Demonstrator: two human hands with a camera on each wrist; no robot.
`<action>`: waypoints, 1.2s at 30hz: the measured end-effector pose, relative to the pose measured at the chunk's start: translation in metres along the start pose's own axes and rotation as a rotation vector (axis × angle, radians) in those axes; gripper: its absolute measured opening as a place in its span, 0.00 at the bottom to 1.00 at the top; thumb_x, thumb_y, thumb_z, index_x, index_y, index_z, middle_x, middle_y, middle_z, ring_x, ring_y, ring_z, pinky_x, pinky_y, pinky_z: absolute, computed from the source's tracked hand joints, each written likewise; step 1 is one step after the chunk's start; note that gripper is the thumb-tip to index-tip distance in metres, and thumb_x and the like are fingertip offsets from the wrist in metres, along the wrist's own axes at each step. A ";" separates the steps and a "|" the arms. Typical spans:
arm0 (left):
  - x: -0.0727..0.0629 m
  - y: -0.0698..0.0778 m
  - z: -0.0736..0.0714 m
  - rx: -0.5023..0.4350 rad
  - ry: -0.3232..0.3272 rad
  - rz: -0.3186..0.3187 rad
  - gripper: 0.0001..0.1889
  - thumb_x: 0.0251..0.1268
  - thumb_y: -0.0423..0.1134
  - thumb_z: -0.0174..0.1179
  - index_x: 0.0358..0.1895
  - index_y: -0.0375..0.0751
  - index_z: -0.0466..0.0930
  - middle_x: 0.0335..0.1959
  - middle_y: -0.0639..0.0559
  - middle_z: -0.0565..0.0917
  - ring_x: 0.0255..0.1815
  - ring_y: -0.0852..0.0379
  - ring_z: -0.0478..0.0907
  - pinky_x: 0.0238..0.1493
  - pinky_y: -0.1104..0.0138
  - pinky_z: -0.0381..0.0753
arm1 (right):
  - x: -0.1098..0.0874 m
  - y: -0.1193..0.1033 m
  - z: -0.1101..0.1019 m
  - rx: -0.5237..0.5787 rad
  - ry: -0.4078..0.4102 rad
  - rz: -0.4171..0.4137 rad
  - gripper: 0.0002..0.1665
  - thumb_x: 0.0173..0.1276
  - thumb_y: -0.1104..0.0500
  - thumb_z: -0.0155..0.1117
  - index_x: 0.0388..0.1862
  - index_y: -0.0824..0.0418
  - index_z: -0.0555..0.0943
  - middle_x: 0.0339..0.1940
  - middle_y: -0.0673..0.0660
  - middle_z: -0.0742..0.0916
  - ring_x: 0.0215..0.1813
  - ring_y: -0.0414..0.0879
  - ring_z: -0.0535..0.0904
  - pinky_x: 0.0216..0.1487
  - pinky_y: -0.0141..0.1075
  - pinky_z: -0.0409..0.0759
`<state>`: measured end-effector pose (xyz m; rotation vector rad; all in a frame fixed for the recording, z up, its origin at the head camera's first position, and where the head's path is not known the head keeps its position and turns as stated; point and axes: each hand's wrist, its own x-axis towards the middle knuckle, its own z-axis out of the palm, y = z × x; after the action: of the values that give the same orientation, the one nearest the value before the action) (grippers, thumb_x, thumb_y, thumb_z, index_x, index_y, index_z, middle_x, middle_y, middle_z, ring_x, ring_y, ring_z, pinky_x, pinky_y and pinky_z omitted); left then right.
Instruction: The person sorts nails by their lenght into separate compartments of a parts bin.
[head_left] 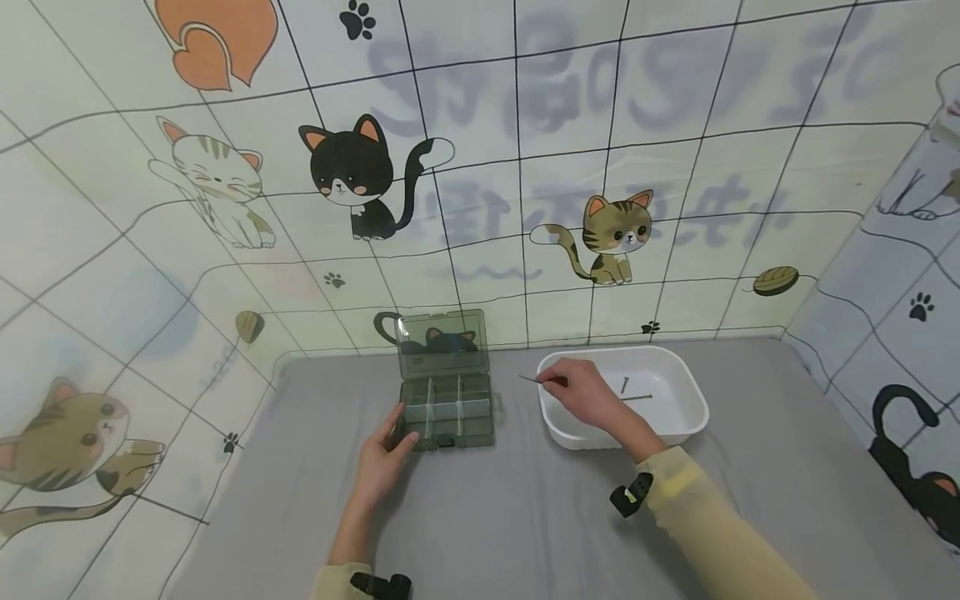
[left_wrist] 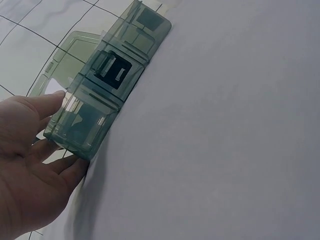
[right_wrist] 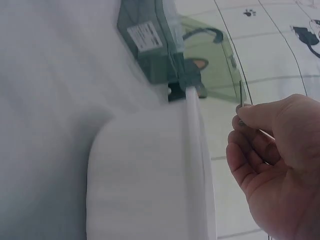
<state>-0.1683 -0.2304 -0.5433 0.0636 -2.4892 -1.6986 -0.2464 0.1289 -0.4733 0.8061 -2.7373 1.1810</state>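
Note:
A translucent green compartment box stands on the cloth with its lid raised against the wall. My left hand grips its front left corner, thumb on top and fingers along the side; the left wrist view shows the fingertips at the lower edge. Over the left part of a white tray, my right hand pinches a thin metal screw between thumb and index finger. Its tip points left toward the box. Two more screws lie in the tray.
Thin dividers split the box into several compartments. Grey cloth covers the table. Behind it and at the sides hangs a white sheet printed with cats and grid lines. The tray stands to the right of the box.

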 end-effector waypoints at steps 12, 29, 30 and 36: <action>0.003 -0.004 -0.002 -0.003 -0.010 -0.002 0.33 0.72 0.33 0.65 0.77 0.38 0.66 0.77 0.37 0.63 0.77 0.37 0.59 0.67 0.48 0.69 | 0.015 -0.030 0.040 -0.022 -0.092 -0.036 0.09 0.72 0.70 0.65 0.46 0.67 0.89 0.40 0.56 0.88 0.43 0.49 0.83 0.42 0.37 0.82; 0.002 -0.002 -0.004 -0.009 -0.037 -0.020 0.33 0.73 0.35 0.65 0.78 0.38 0.65 0.78 0.38 0.63 0.77 0.37 0.59 0.68 0.49 0.69 | 0.022 -0.039 0.078 -0.164 -0.142 -0.098 0.08 0.72 0.70 0.64 0.43 0.66 0.89 0.35 0.55 0.86 0.41 0.51 0.82 0.45 0.43 0.80; 0.001 -0.002 -0.004 -0.008 -0.037 -0.022 0.33 0.73 0.35 0.65 0.78 0.39 0.65 0.78 0.38 0.63 0.77 0.37 0.59 0.68 0.49 0.69 | 0.022 -0.040 0.079 -0.164 -0.140 -0.094 0.08 0.72 0.69 0.64 0.43 0.66 0.90 0.34 0.55 0.86 0.41 0.51 0.82 0.45 0.43 0.80; 0.001 0.000 -0.005 -0.037 -0.048 -0.030 0.33 0.73 0.36 0.65 0.78 0.40 0.65 0.79 0.40 0.62 0.78 0.38 0.58 0.67 0.49 0.70 | 0.023 -0.041 0.082 -0.158 -0.149 -0.096 0.07 0.72 0.68 0.65 0.43 0.66 0.89 0.34 0.55 0.86 0.40 0.50 0.82 0.45 0.43 0.80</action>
<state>-0.1684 -0.2353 -0.5416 0.0576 -2.5023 -1.7774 -0.2341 0.0389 -0.4981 1.0301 -2.8261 0.9088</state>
